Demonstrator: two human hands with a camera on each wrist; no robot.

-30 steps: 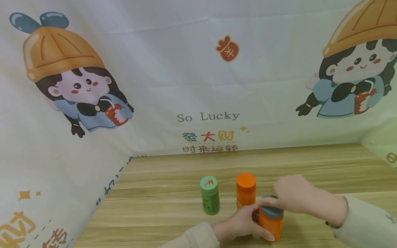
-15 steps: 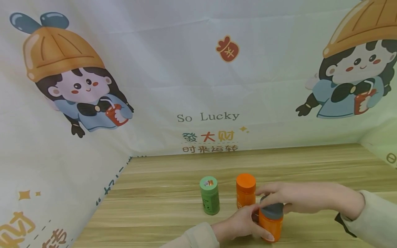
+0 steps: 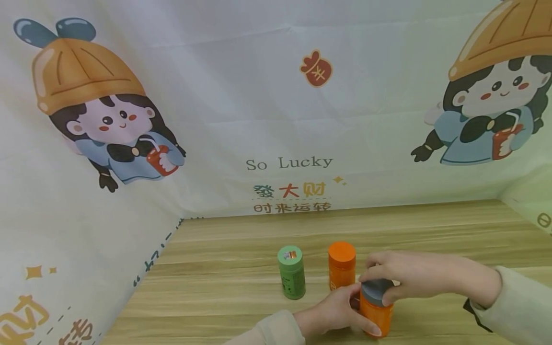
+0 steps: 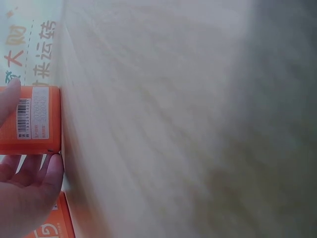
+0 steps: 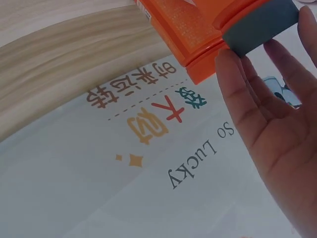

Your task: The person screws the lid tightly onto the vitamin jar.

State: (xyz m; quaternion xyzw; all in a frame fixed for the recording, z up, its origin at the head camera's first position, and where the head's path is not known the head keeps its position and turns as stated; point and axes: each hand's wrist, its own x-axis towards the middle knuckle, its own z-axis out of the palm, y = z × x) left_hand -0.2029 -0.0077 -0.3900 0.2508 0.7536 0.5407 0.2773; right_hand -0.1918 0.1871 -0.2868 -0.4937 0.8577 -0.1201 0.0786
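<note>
An orange bottle (image 3: pixel 376 317) with a grey lid (image 3: pixel 374 290) stands upright at the front right of the table in the head view. My left hand (image 3: pixel 334 311) grips its body from the left, thumb across the front. From above and the right, my right hand (image 3: pixel 414 275) holds the lid between thumb and fingers. The right wrist view shows the fingers and thumb round the edge of the grey lid (image 5: pixel 262 27). A barcode label (image 4: pixel 32 114) shows on the bottle in the left wrist view. The lid sits on the bottle.
Just behind the left hand stands a second orange bottle (image 3: pixel 342 266) with an orange lid. A green bottle (image 3: pixel 292 273) is to its left. The wooden table (image 3: pixel 207 287) meets a printed cloth backdrop (image 3: pixel 224 120) at the back and sides.
My right hand first drew back to the right and opened over the lid, then closed its thumb and fingers round it. The left hand and the bottle have stayed in place.
</note>
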